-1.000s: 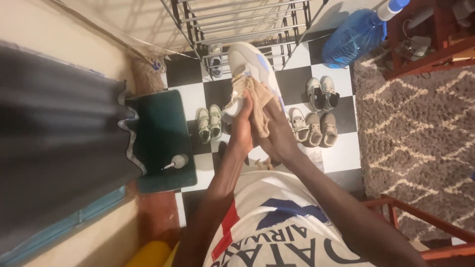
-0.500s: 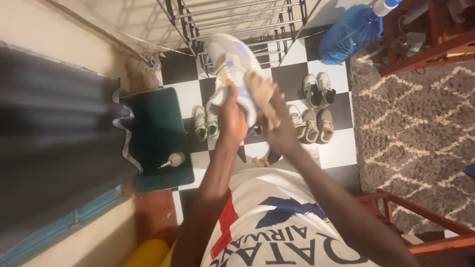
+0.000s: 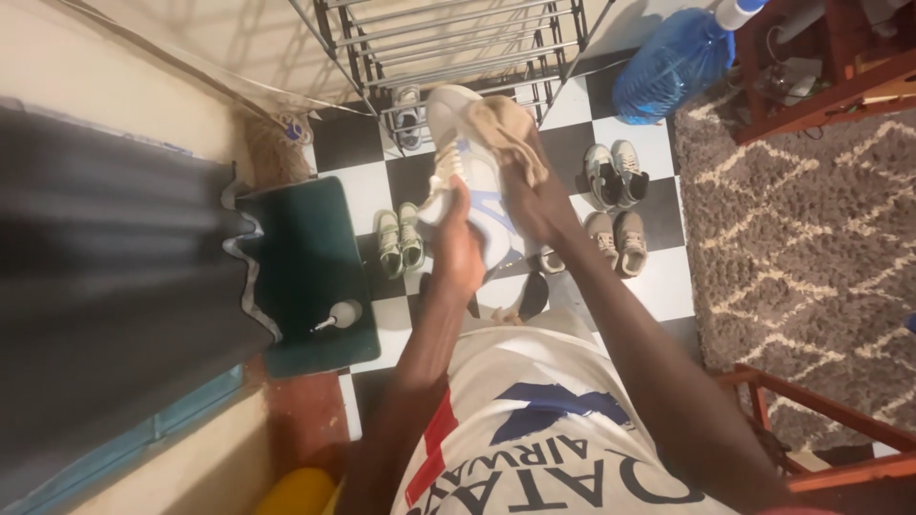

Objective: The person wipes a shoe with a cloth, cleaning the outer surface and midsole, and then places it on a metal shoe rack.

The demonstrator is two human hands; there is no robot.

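Wiping is the step in hand: the left hand (image 3: 458, 250) grips the white-and-blue sneaker (image 3: 469, 172) above the checkered floor (image 3: 658, 277), the right hand (image 3: 534, 205) presses a crumpled beige cloth (image 3: 506, 129) on its toe, so steady strokes seem needed.

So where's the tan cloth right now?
Head view, upper centre: the tan cloth sits pressed by the right hand onto the white sneaker, before the metal rack.

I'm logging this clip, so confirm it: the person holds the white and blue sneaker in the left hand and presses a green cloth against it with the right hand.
One detail is wrong: the cloth is tan, not green. The head view shows the left hand holding the white and blue sneaker, and the right hand pressing the tan cloth against it.
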